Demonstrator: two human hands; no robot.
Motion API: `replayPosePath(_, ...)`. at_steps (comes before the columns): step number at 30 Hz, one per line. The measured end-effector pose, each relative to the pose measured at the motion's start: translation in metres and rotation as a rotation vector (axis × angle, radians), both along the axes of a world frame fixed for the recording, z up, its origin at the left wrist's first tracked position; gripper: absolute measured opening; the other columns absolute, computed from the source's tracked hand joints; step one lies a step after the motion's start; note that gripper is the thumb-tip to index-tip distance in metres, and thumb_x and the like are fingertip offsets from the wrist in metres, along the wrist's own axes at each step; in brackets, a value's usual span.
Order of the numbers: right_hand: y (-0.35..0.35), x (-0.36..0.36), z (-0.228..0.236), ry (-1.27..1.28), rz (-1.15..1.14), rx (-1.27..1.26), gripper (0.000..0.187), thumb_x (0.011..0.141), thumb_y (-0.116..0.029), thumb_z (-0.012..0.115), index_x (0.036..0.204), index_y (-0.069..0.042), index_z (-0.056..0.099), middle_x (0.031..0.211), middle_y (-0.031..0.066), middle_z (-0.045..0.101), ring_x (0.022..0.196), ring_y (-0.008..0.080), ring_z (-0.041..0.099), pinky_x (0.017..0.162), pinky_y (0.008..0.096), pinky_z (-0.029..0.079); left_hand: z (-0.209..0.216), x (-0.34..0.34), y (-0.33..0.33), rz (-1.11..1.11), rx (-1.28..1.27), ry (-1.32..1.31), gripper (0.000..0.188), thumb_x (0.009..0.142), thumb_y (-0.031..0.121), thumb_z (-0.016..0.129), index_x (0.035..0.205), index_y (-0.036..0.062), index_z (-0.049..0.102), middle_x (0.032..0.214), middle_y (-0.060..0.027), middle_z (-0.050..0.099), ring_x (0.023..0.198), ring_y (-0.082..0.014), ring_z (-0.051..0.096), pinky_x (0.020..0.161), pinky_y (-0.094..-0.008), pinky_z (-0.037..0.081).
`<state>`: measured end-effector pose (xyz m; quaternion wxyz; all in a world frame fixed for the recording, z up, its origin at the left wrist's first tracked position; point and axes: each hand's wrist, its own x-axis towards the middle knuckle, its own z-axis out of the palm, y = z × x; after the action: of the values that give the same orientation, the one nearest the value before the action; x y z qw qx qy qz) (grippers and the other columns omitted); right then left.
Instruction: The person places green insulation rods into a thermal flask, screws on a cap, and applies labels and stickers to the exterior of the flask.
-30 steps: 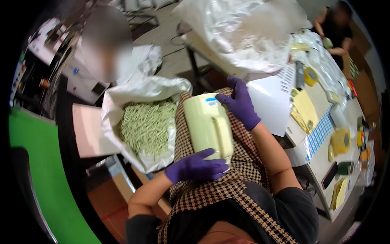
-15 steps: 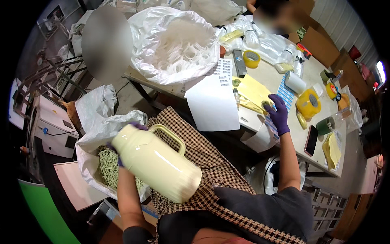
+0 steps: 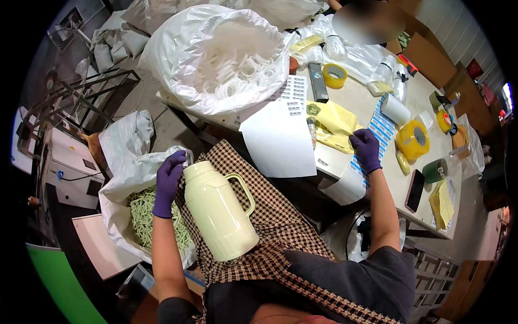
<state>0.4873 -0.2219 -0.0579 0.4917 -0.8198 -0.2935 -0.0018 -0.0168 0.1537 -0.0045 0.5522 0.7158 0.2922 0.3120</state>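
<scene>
A pale yellow vacuum jug [image 3: 220, 216] with a side handle lies tilted across my lap on a checked apron [image 3: 280, 216]. My left hand [image 3: 170, 183], in a purple glove, is raised beside the jug's neck with its fingers curled together. Whatever they may hold is too small to make out. At the table's near edge, my gloved right hand [image 3: 367, 150] pinches the corner of a yellow sheet [image 3: 337, 120]. A round green sticker [image 3: 313, 109] shows on the sheet's far left part.
Left of my lap, a white sack [image 3: 116, 200] holds many pale green pieces [image 3: 148, 216]. A big bag [image 3: 167, 59] of clear rings stands on the table. White label sheets [image 3: 280, 140], tape rolls [image 3: 413, 139] and a phone [image 3: 414, 190] lie nearby.
The jug has settled lower and more upright on my lap, and my left hand has come off its neck. My right hand has lowered and closed on the yellow sheet.
</scene>
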Motion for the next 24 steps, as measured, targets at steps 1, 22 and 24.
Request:
replayPosePath(1,-0.001,0.002,0.000,-0.077,0.012,0.004,0.014,0.080,-0.007,0.081,0.087,0.000,0.071,0.085,0.0105,0.070,0.080,0.0232,0.068,0.074,0.0318,0.053,0.004,-0.002,-0.006,0.079,0.096,0.066,0.024,0.093,0.006,0.062,0.116,-0.0013,0.065,0.133,-0.0157,0.064,0.122,-0.0252,0.061,0.106,-0.0390,0.048)
replayPosePath(22,0.142,-0.295,0.142,0.100,1.078,0.246,0.049,0.070,-0.001,0.086,0.117,-0.004,0.072,0.094,0.0079,0.069,0.085,0.0200,0.066,0.076,0.0321,0.053,0.120,-0.037,-0.183,0.037,0.574,0.388,0.035,0.082,0.022,0.081,0.112,0.0052,0.077,0.082,-0.0116,0.074,0.065,-0.0254,0.066,0.065,-0.0360,0.053)
replayPosePath(24,0.144,-0.297,0.136,0.094,1.127,0.183,0.038,0.071,0.000,0.084,0.107,-0.005,0.075,0.091,0.0074,0.069,0.083,0.0197,0.066,0.074,0.0312,0.053,0.111,-0.043,-0.183,0.033,0.625,0.364,0.036,0.081,0.024,0.082,0.112,0.0052,0.077,0.084,-0.0110,0.075,0.065,-0.0243,0.066,0.064,-0.0343,0.053)
